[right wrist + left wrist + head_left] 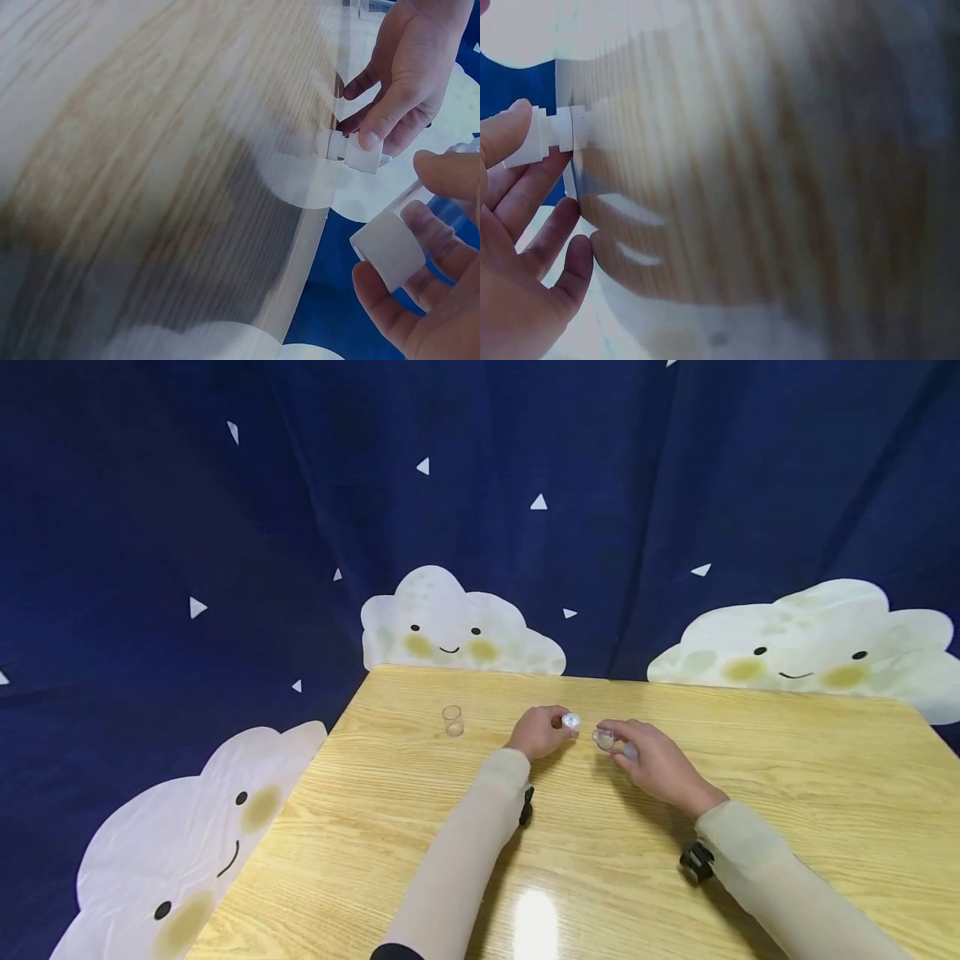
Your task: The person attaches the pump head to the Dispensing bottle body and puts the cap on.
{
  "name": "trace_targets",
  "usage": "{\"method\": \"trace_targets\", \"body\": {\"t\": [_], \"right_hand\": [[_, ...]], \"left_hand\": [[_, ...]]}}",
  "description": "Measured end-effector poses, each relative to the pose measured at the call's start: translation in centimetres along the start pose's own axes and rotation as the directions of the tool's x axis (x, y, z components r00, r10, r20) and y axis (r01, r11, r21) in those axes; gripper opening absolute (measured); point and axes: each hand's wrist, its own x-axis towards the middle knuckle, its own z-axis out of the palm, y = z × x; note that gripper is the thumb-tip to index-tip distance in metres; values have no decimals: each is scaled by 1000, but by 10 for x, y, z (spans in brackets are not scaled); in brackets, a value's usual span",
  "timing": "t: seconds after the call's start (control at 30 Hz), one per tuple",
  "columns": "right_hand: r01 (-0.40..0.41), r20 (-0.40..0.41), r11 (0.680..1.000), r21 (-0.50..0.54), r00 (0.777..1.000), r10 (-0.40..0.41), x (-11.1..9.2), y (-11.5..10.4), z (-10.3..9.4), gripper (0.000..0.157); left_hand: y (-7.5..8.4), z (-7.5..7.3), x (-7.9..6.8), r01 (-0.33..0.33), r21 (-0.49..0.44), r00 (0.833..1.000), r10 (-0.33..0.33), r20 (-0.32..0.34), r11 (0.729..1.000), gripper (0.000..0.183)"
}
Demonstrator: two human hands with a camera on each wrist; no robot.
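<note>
White and stepped in outline, a small piece point(536, 144) sits near the far side of the table point(360, 843), pinched between the thumb and fingers of the left hand point(536, 732); I can't tell whether it stands on the wood or hangs just above it. Just beside it, with a narrow gap between, the right hand point(652, 760) curls its thumb and fingers around a clear cup point(602, 739) and a white cylinder point(390, 251); whether those two are joined I can't make out. Farther to the left, a second clear glass point(453, 722) stands upright on the wood, well apart from both hands. Pale sleeves point(465, 835) run up to the person's wrists, each with a black device point(697, 862) at the cuff. Beyond the tabletop hangs a dark blue curtain point(480, 510) scattered with white triangles point(539, 502) and printed with smiling clouds point(442, 602).
</note>
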Motion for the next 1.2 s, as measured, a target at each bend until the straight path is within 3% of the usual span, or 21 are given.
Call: {"method": "trace_targets", "body": {"t": [0.27,0.7,0.93,1.2], "right_hand": [[-15,6,1000,-5,1000,15,-1,2,-1,47],[-11,-8,1000,-13,1000,10,-3,0,-10,45],[19,-21,999,-27,1000,-19,-1,-1,-12,45],[2,6,1000,-27,1000,-2,2,-2,-13,46]], "left_hand": [[-2,-1,-1,-7,-17,1000,7,3,1000,30],[-9,-17,-24,41,-246,998,-52,-37,968,36],[-15,-31,-39,-2,-216,996,-19,-92,976,35],[-8,-40,-51,-43,-200,987,11,-158,979,37]]}}
